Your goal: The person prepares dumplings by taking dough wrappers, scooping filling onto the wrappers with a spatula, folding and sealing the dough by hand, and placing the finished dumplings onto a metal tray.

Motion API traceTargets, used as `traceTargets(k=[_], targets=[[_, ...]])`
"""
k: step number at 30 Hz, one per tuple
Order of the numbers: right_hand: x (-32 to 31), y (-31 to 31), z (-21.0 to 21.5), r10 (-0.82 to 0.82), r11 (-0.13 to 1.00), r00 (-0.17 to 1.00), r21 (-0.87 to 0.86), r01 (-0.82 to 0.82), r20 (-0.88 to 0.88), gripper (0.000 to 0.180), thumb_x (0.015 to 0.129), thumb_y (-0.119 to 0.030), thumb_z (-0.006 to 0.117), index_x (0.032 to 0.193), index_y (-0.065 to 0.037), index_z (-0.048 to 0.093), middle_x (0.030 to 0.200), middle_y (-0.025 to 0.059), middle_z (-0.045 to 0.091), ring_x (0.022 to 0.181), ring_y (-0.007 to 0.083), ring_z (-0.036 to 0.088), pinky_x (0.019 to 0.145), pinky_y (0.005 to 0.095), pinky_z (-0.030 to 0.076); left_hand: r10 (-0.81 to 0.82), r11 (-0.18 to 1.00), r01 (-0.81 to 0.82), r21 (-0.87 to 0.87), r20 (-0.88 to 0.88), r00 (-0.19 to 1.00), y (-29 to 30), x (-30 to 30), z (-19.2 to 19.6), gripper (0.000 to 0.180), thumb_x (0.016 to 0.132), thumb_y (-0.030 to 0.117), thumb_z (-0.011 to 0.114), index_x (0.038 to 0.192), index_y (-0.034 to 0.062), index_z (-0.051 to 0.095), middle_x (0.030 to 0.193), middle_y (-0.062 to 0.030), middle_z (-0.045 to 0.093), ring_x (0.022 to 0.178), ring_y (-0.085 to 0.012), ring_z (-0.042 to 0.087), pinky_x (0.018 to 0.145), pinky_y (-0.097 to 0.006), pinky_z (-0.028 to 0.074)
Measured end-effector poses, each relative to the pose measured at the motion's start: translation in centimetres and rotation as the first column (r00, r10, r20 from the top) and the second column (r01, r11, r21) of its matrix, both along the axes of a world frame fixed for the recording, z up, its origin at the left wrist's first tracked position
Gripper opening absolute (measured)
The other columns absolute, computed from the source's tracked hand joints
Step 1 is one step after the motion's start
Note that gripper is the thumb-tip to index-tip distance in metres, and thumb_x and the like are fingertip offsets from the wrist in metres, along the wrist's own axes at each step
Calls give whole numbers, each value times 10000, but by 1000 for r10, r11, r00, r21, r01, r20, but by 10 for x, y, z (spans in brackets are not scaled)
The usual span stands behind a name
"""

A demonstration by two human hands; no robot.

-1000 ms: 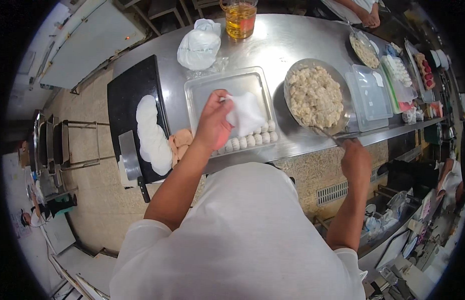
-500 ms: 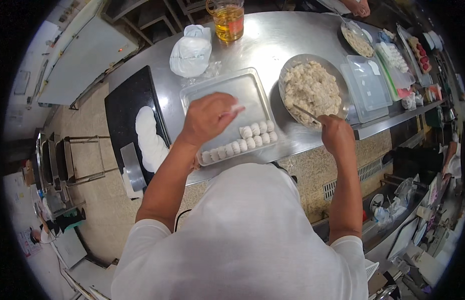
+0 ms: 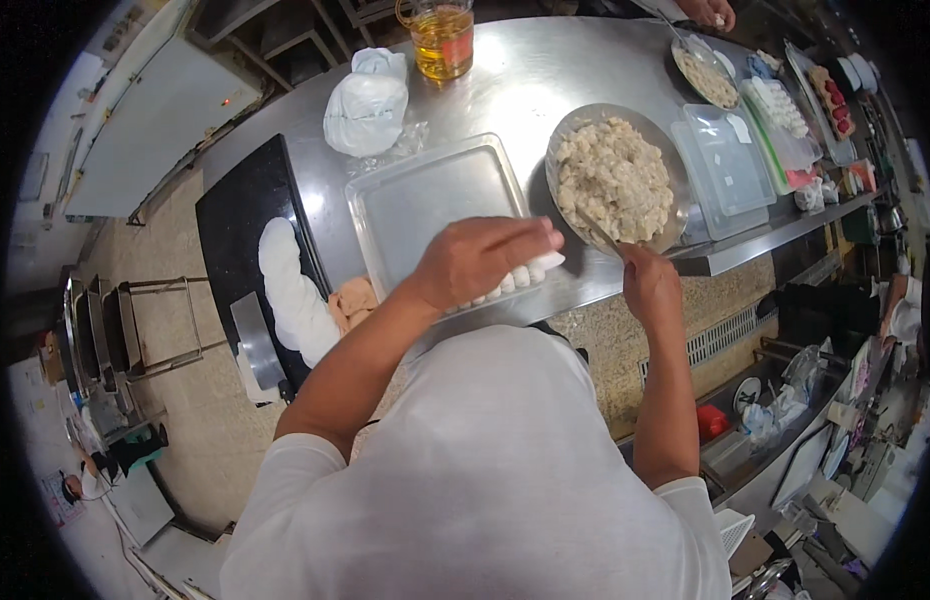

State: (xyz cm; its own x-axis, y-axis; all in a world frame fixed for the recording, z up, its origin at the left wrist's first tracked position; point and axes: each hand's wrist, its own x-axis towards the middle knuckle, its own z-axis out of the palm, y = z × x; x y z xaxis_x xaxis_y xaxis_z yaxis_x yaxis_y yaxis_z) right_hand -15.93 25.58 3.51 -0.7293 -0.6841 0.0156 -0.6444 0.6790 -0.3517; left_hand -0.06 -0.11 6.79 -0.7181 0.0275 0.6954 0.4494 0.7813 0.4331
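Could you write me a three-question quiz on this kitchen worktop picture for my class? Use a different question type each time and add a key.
1. True or false: the cleaver lies to the left of the long white dough.

2. Fill the gap: beside the white plastic bag stands a see-through jug of ____ liquid.

3. Multiple choice: what does the person's right hand hold?
A) the cleaver
B) a thin tool reaching into the metal bowl
C) the see-through jug

Key: 1. True. 2. Yellow. 3. B.
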Motion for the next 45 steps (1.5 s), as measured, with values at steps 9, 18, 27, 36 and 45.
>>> traceTargets(k=[9,18,27,36,45], targets=[[11,13,-26,-65,983,994,-166,79,88,279,848,-34,595,1094,-95,712,944,185,690,862,404,664,754,484,521,-14,436,-431,790,485,874,-27,-43,-51,260,967,154,613,1199,38,625,1187,-110,683,1046,-189,656,900,-331,511],[29,31,-31,-123,839,846,-401,368,520,270,877,12,628,1134,-18,708,812,77,666,675,147,591,644,275,476,-577,-322,-604,729,355,735,36,-63,-92,442,1060,383,469,1245,1,594,1242,-132,652,1131,-255,629,1006,-415,481],[40,22,22,26,979,996,-202,-10,80,217,847,-9,651,1040,-75,725,889,138,638,770,356,644,701,423,519,-603,-450,-537,713,201,772,22,-56,-85,551,1054,476,403,1308,9,547,1282,-153,626,1177,-302,612,1037,-456,468],[38,7,38,81,981,990,-183,-59,114,233,812,10,673,1030,-60,719,899,134,647,790,311,654,670,382,510,-636,-435,-449,781,86,767,15,-38,-70,576,1058,478,395,1288,-27,550,1268,-179,633,1164,-303,625,1029,-427,485],[41,3,54,145,978,981,-171,-122,126,217,805,-20,689,997,-107,737,875,104,645,771,311,650,671,424,525,-656,-462,-400,792,-1,755,14,-19,-67,613,1054,500,392,1315,-36,538,1270,-188,633,1198,-314,610,1054,-441,464]])
